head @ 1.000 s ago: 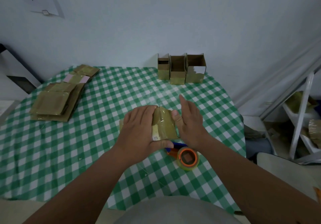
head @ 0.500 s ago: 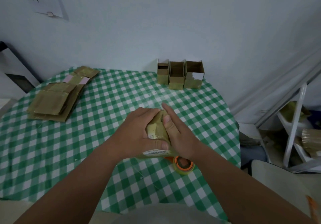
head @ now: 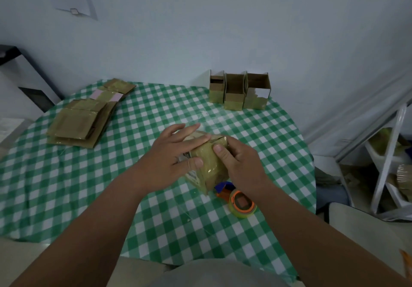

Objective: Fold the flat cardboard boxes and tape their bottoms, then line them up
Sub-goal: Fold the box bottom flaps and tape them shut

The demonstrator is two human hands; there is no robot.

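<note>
Now the folded cardboard box (head: 208,159) is held between the left hand (head: 171,159) and right hand (head: 239,164), thumbs pressed on its taped face, above the checked tablecloth (head: 111,186). Since half a second ago, the left fingers have been spread flat over its top, and the tape dispenser (head: 242,204) is more exposed.

I see dim, bluish, even light, soft shadows, faint glare on the checked tablecloth (head: 156,99), wide-angle bowing at edges.

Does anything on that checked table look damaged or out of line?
Yes. Of the three open brown cardboard boxes at the far edge, the rightmost one has a torn patch showing white on its front, and the middle box sits slightly forward of its neighbours. The stack of flat cardboard is loosely fanned.
</note>
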